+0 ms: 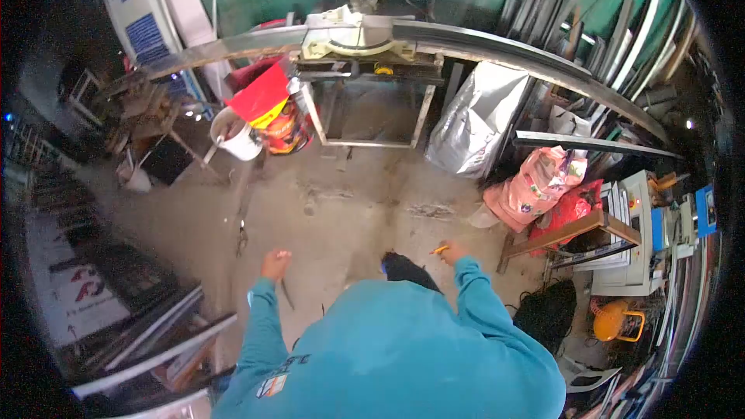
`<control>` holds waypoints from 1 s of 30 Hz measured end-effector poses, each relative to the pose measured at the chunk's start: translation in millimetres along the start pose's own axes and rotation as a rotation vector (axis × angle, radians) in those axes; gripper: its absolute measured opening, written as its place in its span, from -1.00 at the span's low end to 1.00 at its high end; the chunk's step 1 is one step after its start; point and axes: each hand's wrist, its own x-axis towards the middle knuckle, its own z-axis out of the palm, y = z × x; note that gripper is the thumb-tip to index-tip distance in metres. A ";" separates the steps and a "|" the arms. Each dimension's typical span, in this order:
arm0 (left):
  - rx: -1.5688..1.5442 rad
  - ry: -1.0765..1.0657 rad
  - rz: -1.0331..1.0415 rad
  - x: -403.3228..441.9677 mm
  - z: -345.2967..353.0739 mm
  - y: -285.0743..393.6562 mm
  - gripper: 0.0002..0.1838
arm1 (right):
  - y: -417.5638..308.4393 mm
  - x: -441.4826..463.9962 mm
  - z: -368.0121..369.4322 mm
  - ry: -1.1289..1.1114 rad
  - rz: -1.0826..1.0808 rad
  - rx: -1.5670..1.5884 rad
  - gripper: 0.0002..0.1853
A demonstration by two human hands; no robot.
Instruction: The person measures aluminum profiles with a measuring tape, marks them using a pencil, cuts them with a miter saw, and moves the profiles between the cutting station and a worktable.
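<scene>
At the left of my body, my left hand has its fingers drawn together; a thin dark strip hangs just below it, and whether the hand grips it is too small to make out. On the right side, my right hand is closed round a small yellow-orange tool, whose tip points left. Both hands are over the concrete floor, wide apart, at the ends of blue-green sleeves.
Ahead stands a miter saw on a long metal bench. Below it are a red bag, a white bucket and a silver sack. To the right are a pink sack, a wooden frame and a machine. Metal profiles lie at lower left.
</scene>
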 end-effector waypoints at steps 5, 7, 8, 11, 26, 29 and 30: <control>-0.082 -0.242 0.097 118.5 31.8 209.6 -0.53 | 19.5 47.7 66.7 0.070 -0.014 0.254 -0.69; 0.189 -0.197 0.476 162.9 50.7 269.8 -0.57 | 16.2 51.1 79.1 -0.042 0.194 0.248 -0.66; 0.194 -0.252 0.602 189.0 59.9 283.9 -0.53 | 14.3 47.3 82.2 -0.114 0.312 0.270 -0.63; 0.239 -0.313 0.757 232.9 72.3 361.2 -0.54 | -2.6 36.4 82.9 -0.228 0.633 0.428 -0.47; 0.729 -0.010 1.078 537.6 255.0 586.7 -0.21 | -35.6 -17.5 152.1 -0.008 0.850 0.269 -0.59; 0.930 -0.051 1.095 557.5 273.7 601.7 -0.15 | -107.7 -96.3 162.1 0.016 1.078 0.570 -0.59; 0.972 -0.029 1.065 559.1 275.8 605.5 -0.12 | -134.0 -109.5 169.1 0.032 1.128 0.644 -0.59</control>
